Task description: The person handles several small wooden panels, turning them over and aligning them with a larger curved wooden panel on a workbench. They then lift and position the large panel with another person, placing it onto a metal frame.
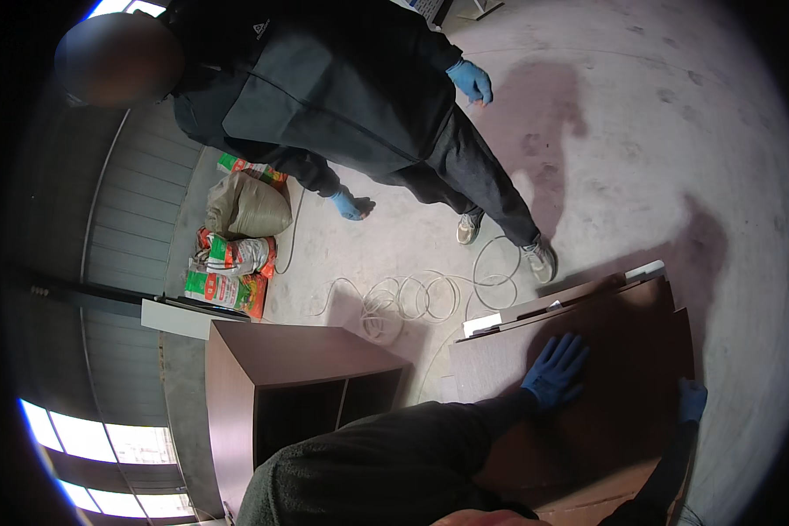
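Note:
A stack of brown wood-look panels point(491, 364) lies in front of me, its top one large and flat. My left hand point(555, 370), in a blue glove, rests flat on that top panel with fingers spread. At the panel's right edge is my right hand point(693, 400), also blue-gloved, its fingers closed around the edge; the fingertips are partly hidden. White pieces, perhaps foam or card point(482, 324), show along the stack's far edge.
To the left stands a brown cabinet point(311, 355) with open compartments. Beyond it lie a loosely coiled pale hose point(412, 298) and several filled sacks point(250, 206). Another person point(324, 96) in dark clothes and blue gloves stands at the far side, feet near the stack.

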The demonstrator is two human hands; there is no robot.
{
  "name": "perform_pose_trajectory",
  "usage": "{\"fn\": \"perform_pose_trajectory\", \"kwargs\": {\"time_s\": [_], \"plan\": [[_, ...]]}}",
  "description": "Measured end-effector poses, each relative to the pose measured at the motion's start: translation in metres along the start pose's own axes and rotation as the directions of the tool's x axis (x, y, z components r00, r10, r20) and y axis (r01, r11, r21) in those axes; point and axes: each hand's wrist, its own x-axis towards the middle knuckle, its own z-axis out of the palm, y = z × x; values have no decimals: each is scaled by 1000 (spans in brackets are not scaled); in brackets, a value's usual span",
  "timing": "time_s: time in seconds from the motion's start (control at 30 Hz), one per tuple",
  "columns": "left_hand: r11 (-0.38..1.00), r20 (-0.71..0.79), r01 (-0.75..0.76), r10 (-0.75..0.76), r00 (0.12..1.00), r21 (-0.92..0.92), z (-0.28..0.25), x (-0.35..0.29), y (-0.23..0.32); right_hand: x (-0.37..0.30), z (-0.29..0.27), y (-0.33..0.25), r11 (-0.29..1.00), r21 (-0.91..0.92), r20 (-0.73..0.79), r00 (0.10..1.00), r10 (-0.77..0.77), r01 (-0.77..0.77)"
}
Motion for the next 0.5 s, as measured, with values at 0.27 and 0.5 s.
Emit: {"fn": "perform_pose_trajectory", "kwargs": {"time_s": [0.27,0.5], "plan": [[1000,44,13,-13,999,0,-3,3,3,11,3,20,984,-174,2,999,-48,48],[998,-59,-42,45,997,38,5,9,-4,-14,15,2,928,-282,-201,930,-306,245]]}}
